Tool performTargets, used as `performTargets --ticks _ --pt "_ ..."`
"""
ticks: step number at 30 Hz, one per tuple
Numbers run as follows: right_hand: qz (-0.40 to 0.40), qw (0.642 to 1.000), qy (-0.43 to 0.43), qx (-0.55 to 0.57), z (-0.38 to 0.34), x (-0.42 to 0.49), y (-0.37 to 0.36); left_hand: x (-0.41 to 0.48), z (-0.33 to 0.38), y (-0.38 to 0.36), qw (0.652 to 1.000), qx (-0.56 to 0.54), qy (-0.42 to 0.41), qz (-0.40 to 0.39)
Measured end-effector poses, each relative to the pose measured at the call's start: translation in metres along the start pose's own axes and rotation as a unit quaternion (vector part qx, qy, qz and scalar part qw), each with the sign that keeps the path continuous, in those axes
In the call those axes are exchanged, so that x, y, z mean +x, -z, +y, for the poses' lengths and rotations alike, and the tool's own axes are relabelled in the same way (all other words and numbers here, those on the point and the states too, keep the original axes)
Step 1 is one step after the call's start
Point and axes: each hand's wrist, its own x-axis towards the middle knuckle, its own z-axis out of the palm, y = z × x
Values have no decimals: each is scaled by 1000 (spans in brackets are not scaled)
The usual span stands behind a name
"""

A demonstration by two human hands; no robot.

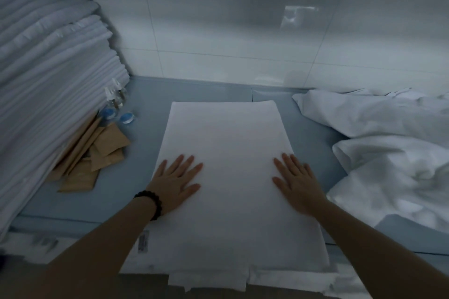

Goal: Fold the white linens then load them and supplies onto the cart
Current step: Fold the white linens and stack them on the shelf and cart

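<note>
Pressing flat with straight, spread fingers, the left hand (175, 183) and right hand (296, 183) rest on a smooth rectangular folded linen (226, 153); left of it lie tan paper packets (97, 155), right crumpled white sheets (393, 153).

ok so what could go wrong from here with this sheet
1. The folded linen overhangs the table's near edge, so it may slide off once the left hand and right hand, both flat on it, lift.
2. The tall linen stack leans over the small bottles and brown packets; a bump could topple it onto them.
3. The crumpled linens lie close; the next fold could snag them.
</note>
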Motion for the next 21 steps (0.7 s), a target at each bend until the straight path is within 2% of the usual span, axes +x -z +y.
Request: performTargets --ticks 3,9,13,19,21 --pt "-29 999 1 -17 7 -18 5 -22 -15 2 1000 -11 -2 -23" --pt "-30 984 163 -66 23 -58 10 -80 -44 6 997 6 -68 -28" --pt "-54 979 185 -69 30 -75 9 -104 -46 1 987 51 -119 -94" --pt "18 955 270 -119 52 -99 12 -114 -54 -1 972 157 -147 -98" --pt "9 950 285 -128 61 -106 14 -117 -55 -1 969 178 -166 -45"
